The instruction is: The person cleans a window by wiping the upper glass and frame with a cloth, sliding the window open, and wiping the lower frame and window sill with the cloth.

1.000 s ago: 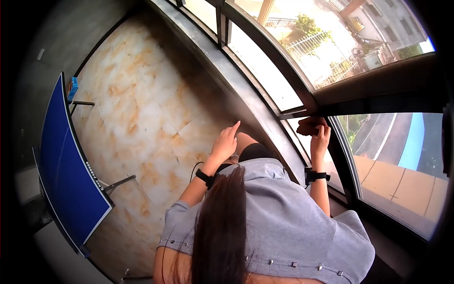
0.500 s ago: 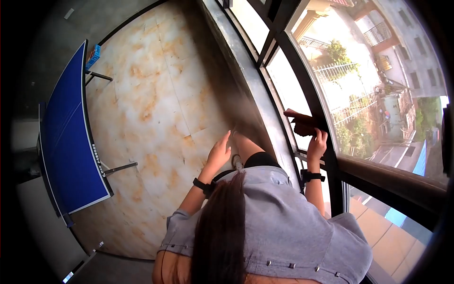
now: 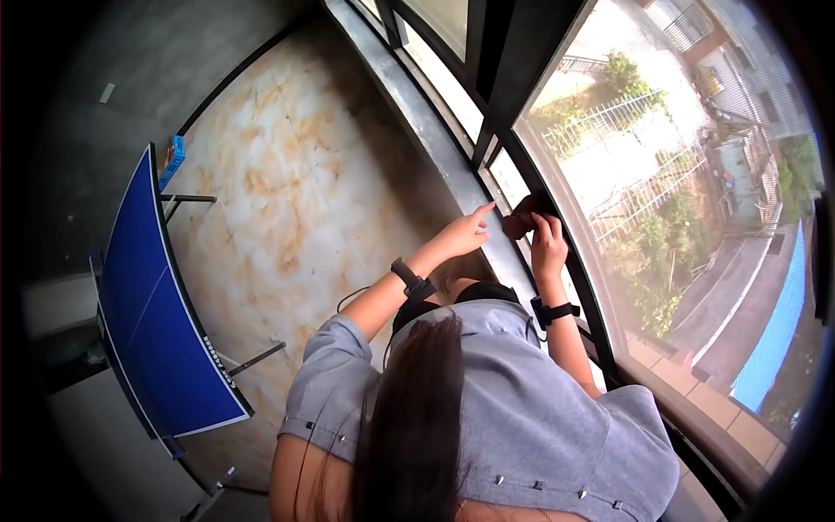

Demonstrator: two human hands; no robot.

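Note:
My right hand (image 3: 549, 247) grips a bunched dark brown cloth (image 3: 519, 225) by the dark window frame. Part of the cloth is lost in the shadow of the frame, and whether it touches the frame I cannot tell. Just left of it, my left hand (image 3: 464, 234) reaches over the grey sill (image 3: 437, 181) with the index finger stretched out and nothing held. The other fingers are loosely bent. Each wrist wears a black band.
Along my right runs a large window (image 3: 639, 174) with dark frames; a fence, plants and a road lie outside. A blue table-tennis table (image 3: 165, 304) stands left on the marbled floor (image 3: 287, 191), a blue box (image 3: 172, 163) beside its far end.
My left hand has moved up and right, from over the floor to beside the cloth. The cloth now looks more bunched and nearer my left hand. The whole view has turned and shifted.

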